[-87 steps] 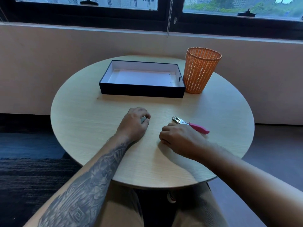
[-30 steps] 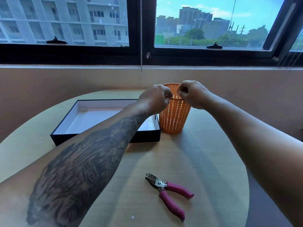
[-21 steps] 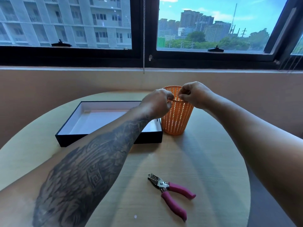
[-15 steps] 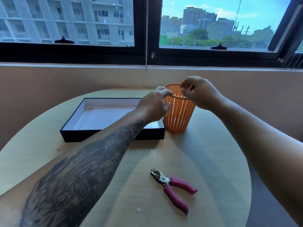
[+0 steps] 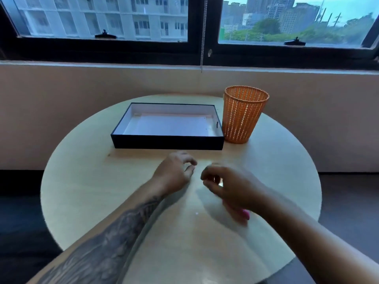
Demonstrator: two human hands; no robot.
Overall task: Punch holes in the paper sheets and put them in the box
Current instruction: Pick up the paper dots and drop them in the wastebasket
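Observation:
The black box (image 5: 168,142) with a white inside stands at the back of the round table, and white paper (image 5: 170,128) lies flat in it. My left hand (image 5: 176,174) hovers in front of the box, fingers loosely curled, holding nothing. My right hand (image 5: 227,186) is beside it, blurred, fingers loosely curled and empty as far as I can see. It covers most of the hole punch; only a pink handle tip (image 5: 245,215) shows under my wrist.
An orange mesh basket (image 5: 244,117) stands against the box's right end. The light wooden table (image 5: 92,187) drops off to dark floor on both sides. A wall and a window ledge run behind it.
Both hands have left the basket rim and come down and back to the table's middle. The right hand now covers the punch. The view has tilted down.

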